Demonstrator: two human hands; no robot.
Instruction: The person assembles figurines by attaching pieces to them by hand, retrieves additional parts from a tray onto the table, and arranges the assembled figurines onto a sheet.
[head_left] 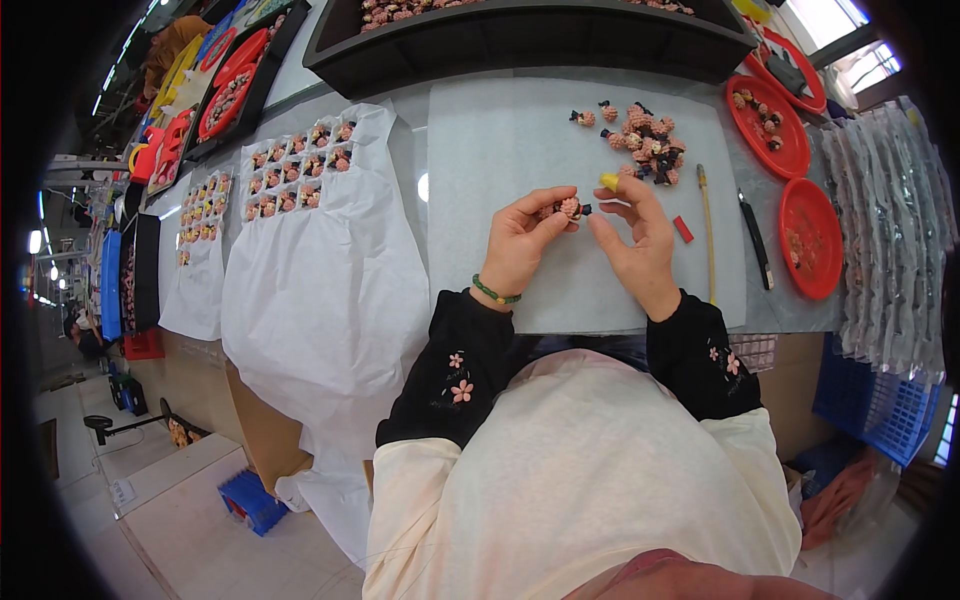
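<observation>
Between the thumb and fingers of my left hand (520, 238) is a small pink knobbly figurine (569, 209) with a dark tip. My right hand (640, 245) is just to its right, thumb and fingers apart, holding nothing I can see. A yellow finger cover (609, 181) sits on one fingertip of that hand. Beyond the hands, a pile of similar pink and dark figurines (650, 145) lies on the pale work sheet (480, 130). A small red piece (683, 229) lies right of my right hand, beside a thin wooden stick (708, 240).
Black tweezers (756, 238) and red dishes (811, 240) are on the right, near hanging clear plastic trays (885, 230). A black bin (530, 50) of figurines stands at the back. On the left, white paper (320, 260) bears rows of figurines (300, 170).
</observation>
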